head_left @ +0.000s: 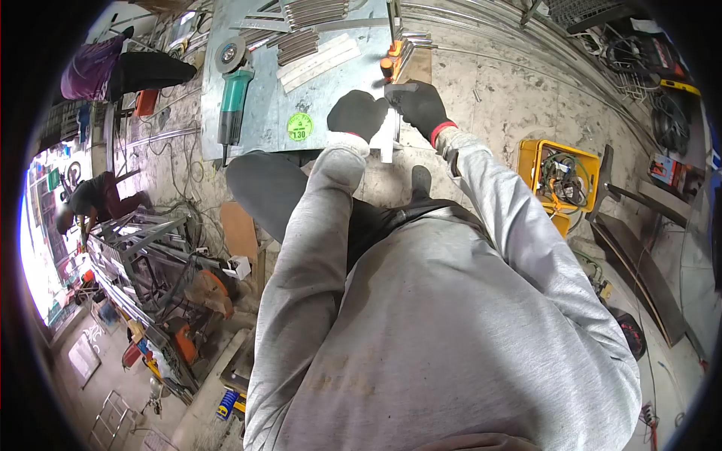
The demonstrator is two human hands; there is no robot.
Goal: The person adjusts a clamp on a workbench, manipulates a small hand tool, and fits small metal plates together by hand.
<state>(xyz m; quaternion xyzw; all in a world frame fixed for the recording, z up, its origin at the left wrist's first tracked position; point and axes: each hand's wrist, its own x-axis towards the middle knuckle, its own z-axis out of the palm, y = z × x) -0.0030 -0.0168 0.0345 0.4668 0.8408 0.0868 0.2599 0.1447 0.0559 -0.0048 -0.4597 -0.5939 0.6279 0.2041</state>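
Observation:
My left hand (357,114), in a dark glove, is closed at the front edge of the metal-topped table. Its fingers press against a bright, flat metal bar (387,139) that juts over the edge toward me; what lies inside the grip is hidden. To its right, my right hand (420,105), gloved with a red cuff, has curled fingers beside an orange-handled clamp (391,62). A small grey piece shows at its fingertips, too unclear to name. An angle grinder (235,98) with a green body lies on the tabletop (263,128) left of my hands.
Cut metal strips (299,46) and long pale bars (320,63) lie at the back of the table. At right stands a yellow crate (530,165) of cables and tools. Long rods (481,37) stretch behind. Two people, one crouching (98,199), are at left near a metal rack.

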